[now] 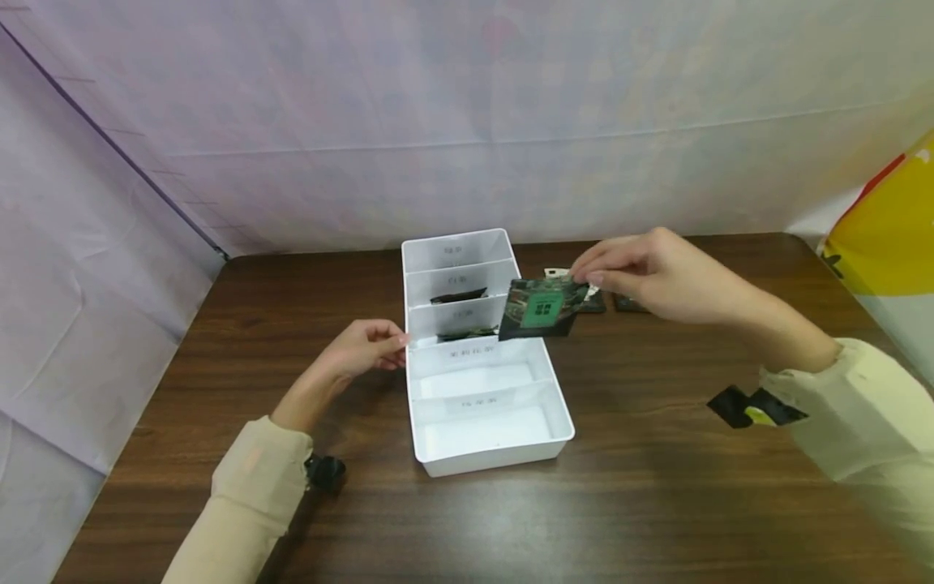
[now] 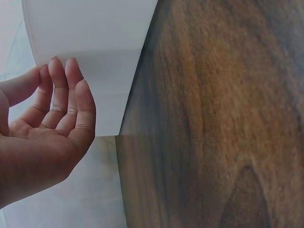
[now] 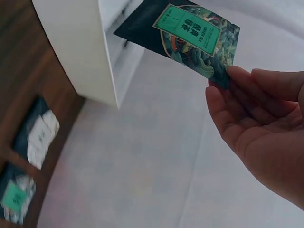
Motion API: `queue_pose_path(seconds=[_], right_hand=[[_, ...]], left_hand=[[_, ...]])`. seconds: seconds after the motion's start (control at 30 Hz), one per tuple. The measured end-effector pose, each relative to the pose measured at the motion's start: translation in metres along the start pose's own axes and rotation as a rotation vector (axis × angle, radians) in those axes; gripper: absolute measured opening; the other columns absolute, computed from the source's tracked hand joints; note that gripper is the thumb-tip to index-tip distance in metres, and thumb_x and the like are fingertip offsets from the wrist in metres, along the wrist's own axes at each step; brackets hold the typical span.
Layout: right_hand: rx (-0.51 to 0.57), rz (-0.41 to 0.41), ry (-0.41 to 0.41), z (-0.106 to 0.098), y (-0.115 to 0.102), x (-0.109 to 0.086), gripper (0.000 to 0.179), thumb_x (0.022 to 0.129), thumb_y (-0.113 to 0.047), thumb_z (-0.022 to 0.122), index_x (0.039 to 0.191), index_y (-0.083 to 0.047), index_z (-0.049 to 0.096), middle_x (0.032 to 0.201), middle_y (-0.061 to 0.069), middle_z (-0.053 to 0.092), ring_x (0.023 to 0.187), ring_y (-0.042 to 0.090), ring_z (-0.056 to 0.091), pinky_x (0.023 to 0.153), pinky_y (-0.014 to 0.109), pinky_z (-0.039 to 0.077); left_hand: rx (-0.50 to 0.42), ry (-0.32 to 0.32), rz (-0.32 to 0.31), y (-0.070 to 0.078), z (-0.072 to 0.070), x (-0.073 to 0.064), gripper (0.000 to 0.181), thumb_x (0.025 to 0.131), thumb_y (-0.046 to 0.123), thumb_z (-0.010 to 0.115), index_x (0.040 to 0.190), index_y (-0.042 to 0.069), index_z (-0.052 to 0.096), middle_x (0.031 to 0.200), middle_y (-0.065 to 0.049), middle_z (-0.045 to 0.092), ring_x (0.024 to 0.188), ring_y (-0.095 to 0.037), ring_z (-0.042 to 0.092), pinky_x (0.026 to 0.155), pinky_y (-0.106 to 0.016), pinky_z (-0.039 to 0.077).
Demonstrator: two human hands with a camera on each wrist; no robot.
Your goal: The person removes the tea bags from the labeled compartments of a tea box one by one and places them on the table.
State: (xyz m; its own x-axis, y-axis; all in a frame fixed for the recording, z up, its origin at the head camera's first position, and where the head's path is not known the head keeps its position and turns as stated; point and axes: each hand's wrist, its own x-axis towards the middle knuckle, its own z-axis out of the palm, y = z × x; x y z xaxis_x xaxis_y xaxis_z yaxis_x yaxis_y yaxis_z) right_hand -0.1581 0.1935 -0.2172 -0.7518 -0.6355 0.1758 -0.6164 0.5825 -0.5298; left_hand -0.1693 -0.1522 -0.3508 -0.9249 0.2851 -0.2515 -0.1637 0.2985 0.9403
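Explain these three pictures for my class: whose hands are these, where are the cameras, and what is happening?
There is no machine, just one person's bare hands. The wide picture comes from a camera on the head, looking forward and down; the others come from cameras worn on the left and right wrists. A white divided tray stands on the wooden table, with dark packets inside. Some other packets lie to its right. The left hand holds the tray's edge; the right hand pinches a green tea sachet by one corner.
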Motion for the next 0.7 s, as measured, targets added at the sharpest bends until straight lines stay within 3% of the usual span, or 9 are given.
queue_pose_path(seconds=[0.07, 0.2, 0.4, 0.7], right_hand=[[-0.029, 0.018, 0.014, -0.011, 0.006, -0.003, 0.019, 0.091, -0.002, 0.053, 0.102, -0.005, 0.068, 0.109, 0.007, 0.063, 0.055, 0.007, 0.045, 0.049, 0.023, 0.036], [-0.096, 0.112, 0.043, -0.026, 0.022, -0.014, 0.019, 0.093, -0.007, 0.053, 0.102, -0.01, 0.069, 0.11, 0.006, 0.063, 0.058, 0.006, 0.047, 0.05, 0.022, 0.036], [-0.163, 0.231, 0.018, -0.039, 0.058, -0.037, 0.021, 0.095, -0.013, 0.049, 0.103, -0.013, 0.069, 0.11, 0.005, 0.063, 0.086, -0.005, 0.053, 0.06, 0.017, 0.04], [-0.184, 0.436, -0.035, -0.046, 0.114, -0.08, 0.024, 0.096, -0.015, 0.046, 0.106, -0.006, 0.066, 0.107, 0.016, 0.063, 0.077, -0.004, 0.052, 0.057, 0.023, 0.039]], left_hand=[[0.002, 0.002, 0.0, 0.0, 0.0, 0.0, 0.015, 0.092, 0.005, 0.052, 0.09, -0.009, 0.055, 0.069, -0.004, 0.06, 0.065, -0.015, 0.059, 0.069, -0.034, 0.051], [-0.005, -0.003, 0.004, 0.0, 0.0, 0.0, 0.015, 0.093, 0.004, 0.051, 0.09, -0.01, 0.054, 0.069, -0.004, 0.059, 0.065, -0.015, 0.058, 0.07, -0.035, 0.051], [-0.026, -0.01, 0.01, -0.001, 0.001, 0.0, 0.014, 0.093, 0.002, 0.05, 0.09, -0.01, 0.054, 0.07, -0.004, 0.058, 0.065, -0.014, 0.058, 0.067, -0.032, 0.05], [-0.028, -0.017, 0.015, 0.0, 0.0, -0.001, 0.014, 0.093, 0.003, 0.05, 0.09, -0.01, 0.054, 0.07, -0.003, 0.059, 0.065, -0.014, 0.058, 0.07, -0.035, 0.051]])
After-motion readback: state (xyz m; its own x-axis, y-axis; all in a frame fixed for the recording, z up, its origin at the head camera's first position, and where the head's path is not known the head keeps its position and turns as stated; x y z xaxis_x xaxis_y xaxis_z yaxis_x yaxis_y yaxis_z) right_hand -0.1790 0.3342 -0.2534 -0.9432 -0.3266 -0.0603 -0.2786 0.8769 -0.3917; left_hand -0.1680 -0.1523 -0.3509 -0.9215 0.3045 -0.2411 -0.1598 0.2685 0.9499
